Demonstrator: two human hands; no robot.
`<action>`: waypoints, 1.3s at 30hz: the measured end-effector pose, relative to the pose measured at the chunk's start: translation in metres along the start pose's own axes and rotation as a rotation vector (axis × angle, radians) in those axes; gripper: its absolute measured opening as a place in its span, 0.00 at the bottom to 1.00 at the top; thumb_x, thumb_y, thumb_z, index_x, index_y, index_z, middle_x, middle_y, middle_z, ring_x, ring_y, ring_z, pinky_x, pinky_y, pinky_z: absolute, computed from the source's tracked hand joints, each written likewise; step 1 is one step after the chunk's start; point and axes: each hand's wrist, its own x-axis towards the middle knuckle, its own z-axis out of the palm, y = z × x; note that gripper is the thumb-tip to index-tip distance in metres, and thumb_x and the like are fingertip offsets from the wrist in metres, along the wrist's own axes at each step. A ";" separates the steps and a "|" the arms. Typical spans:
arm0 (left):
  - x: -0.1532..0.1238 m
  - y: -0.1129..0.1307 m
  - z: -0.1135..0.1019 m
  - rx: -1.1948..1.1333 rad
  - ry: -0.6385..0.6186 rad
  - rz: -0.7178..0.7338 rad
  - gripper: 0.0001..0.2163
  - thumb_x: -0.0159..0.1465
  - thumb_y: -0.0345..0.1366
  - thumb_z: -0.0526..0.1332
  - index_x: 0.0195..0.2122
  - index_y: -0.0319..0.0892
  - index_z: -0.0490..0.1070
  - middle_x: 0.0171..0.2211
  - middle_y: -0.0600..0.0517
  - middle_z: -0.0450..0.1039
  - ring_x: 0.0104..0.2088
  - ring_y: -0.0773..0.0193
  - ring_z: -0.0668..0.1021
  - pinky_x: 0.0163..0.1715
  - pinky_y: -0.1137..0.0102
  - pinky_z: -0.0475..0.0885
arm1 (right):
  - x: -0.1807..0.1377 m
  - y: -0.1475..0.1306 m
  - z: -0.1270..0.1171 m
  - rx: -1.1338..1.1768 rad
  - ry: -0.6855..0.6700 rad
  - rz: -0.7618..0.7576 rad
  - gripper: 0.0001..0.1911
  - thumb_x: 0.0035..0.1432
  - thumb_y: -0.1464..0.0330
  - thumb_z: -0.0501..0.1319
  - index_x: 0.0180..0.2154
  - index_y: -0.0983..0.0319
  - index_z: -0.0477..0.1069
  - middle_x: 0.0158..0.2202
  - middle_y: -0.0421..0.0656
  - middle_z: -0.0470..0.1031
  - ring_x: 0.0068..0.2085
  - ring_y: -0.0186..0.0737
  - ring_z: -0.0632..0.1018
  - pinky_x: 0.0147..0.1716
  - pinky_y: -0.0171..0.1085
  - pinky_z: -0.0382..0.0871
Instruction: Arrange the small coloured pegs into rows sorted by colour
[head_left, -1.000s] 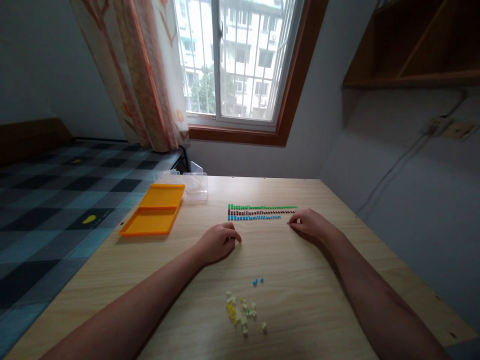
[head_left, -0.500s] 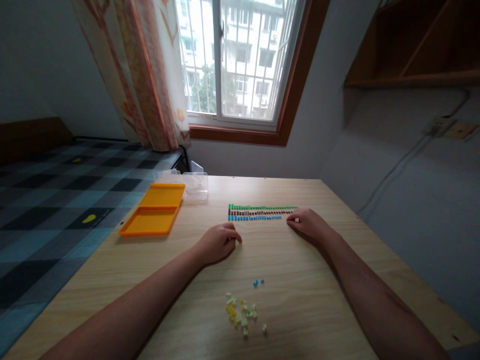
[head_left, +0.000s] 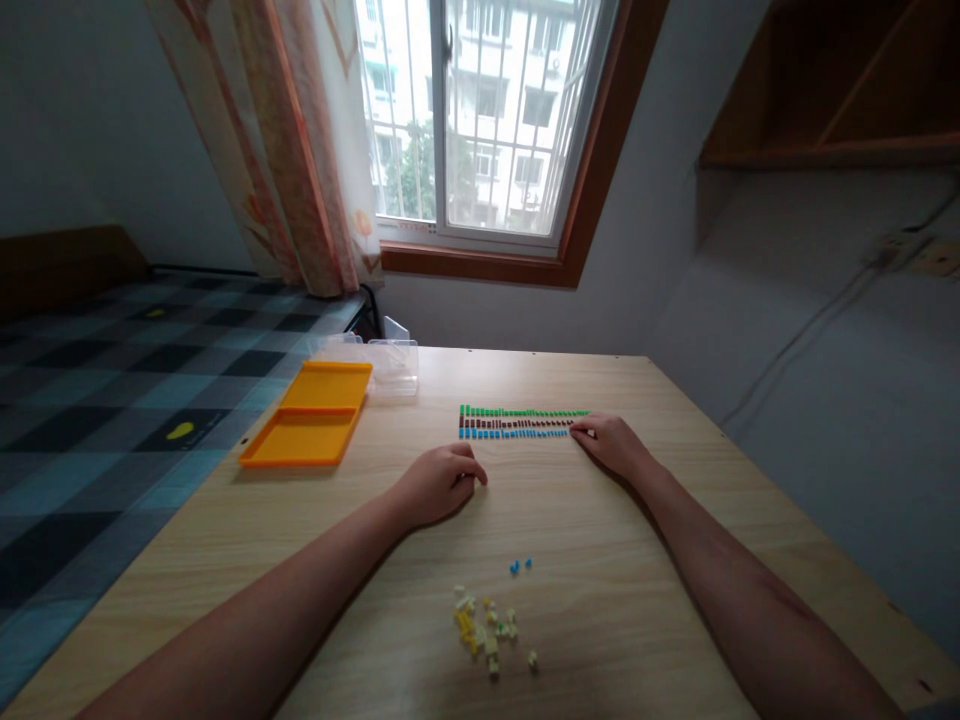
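Note:
My right hand [head_left: 609, 440] pinches at the right end of a row of tiny blue blocks [head_left: 517, 434]. A small blue block seems to be between thumb and forefinger, mostly covered by them. Behind that row run a brown row [head_left: 517, 424] and a green row [head_left: 517, 412], close together and roughly parallel. My left hand [head_left: 442, 484] rests on the table left of and nearer than the rows, fingers curled, the forefinger bent downward. Its palm is hidden, so anything inside cannot be seen. Between my forearms lie a few loose blue pieces [head_left: 514, 567] and a pile of yellow and cream pieces [head_left: 480, 630].
An orange open tray [head_left: 311, 437] with two sections lies on the wooden table [head_left: 420, 620] at left. Clear plastic boxes [head_left: 394, 370] stand behind it. A bed with a checked cover [head_left: 187, 370] adjoins the left side; a wall [head_left: 810, 440] stands at right.
My right hand has moved slightly left and away from me, bringing the blue block up to the end of the blue row. The left hand stays in place. The view has shifted a little.

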 end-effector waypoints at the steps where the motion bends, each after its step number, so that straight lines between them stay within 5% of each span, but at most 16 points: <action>1: 0.000 0.000 0.000 0.001 -0.003 0.002 0.15 0.57 0.23 0.56 0.34 0.44 0.81 0.33 0.52 0.73 0.33 0.67 0.76 0.37 0.74 0.70 | 0.000 0.001 0.000 0.003 0.005 0.001 0.11 0.62 0.69 0.59 0.37 0.59 0.81 0.40 0.45 0.82 0.41 0.43 0.80 0.45 0.39 0.71; 39: 0.001 0.007 -0.004 0.040 -0.027 -0.017 0.14 0.58 0.25 0.56 0.35 0.45 0.81 0.34 0.52 0.74 0.32 0.67 0.76 0.37 0.73 0.69 | -0.001 0.001 0.002 0.009 0.024 -0.011 0.10 0.61 0.67 0.60 0.38 0.58 0.82 0.40 0.44 0.83 0.40 0.43 0.81 0.43 0.39 0.73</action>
